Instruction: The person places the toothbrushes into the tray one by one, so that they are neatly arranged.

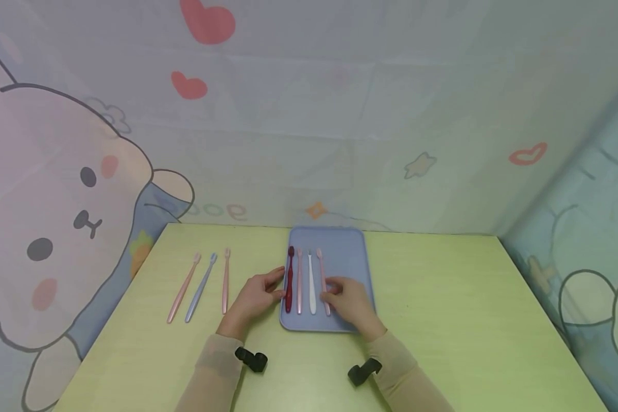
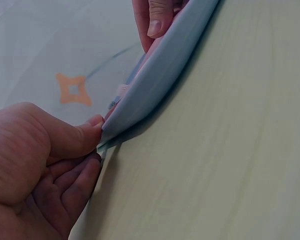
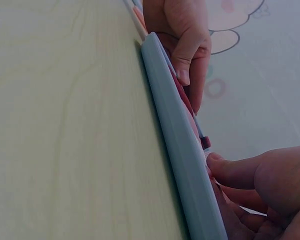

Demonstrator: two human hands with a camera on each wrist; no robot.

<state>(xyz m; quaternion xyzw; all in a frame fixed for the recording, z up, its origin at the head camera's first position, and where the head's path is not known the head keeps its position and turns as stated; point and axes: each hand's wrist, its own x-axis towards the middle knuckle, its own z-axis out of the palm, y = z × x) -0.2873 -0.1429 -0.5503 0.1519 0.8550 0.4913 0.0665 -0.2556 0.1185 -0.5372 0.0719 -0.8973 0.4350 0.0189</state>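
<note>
A blue tray (image 1: 347, 246) holds a row of toothbrushes: a dark red toothbrush (image 1: 289, 286) at its left edge, then a pink toothbrush (image 1: 300, 283), a white toothbrush (image 1: 312, 292) and another pink toothbrush (image 1: 321, 268). My left hand (image 1: 254, 296) is at the tray's left side; in the left wrist view its thumb lies on the rim and the fingers curl below it. With thumb and forefinger, my right hand (image 1: 352, 303) pinches the rightmost pink toothbrush near its handle, low over the tray. Its other fingers are partly hidden in the right wrist view.
Left of the tray on the pale yellow table (image 1: 443, 320) lie a pink toothbrush (image 1: 183, 289), a blue toothbrush (image 1: 201, 289) and a second pink toothbrush (image 1: 226, 280). A printed cloth (image 1: 298, 114) hangs behind the table and along its sides.
</note>
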